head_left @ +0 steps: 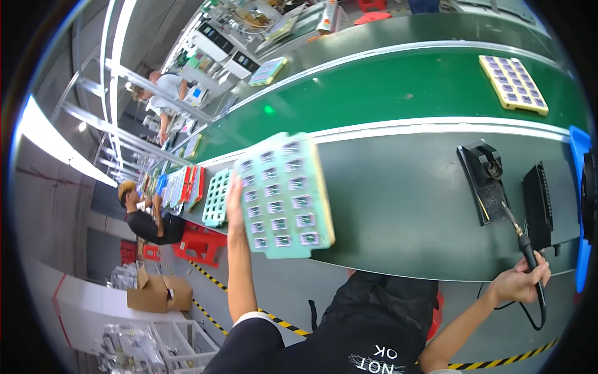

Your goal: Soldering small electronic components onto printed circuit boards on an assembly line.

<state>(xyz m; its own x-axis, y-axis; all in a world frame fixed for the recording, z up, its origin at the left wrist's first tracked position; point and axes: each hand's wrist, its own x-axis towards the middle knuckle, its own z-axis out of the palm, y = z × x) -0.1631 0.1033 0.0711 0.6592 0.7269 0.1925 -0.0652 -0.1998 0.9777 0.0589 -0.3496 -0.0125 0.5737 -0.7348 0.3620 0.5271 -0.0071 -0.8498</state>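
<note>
My left hand [235, 202] grips the left edge of a pale green tray [289, 251], raised and tilted above the workbench. Rows of small square parts with dark middles [271, 190] sit in its pockets, and a yellowish layer shows along its right side. At the bench's right end, my right hand [522, 279] is closed around the black handle of a soldering iron [528, 250]. The iron's metal tip points up and left, close to a black soldering iron stand [468, 167]; whether they touch I cannot tell.
A black ribbed box [541, 202] and a blue bin [579, 187] stand right of the iron stand. Behind the bench runs a green conveyor belt [386, 93], carrying a yellow tray [542, 107]. An empty-pocketed green tray [216, 198] lies left. Two people [149, 225] work farther left.
</note>
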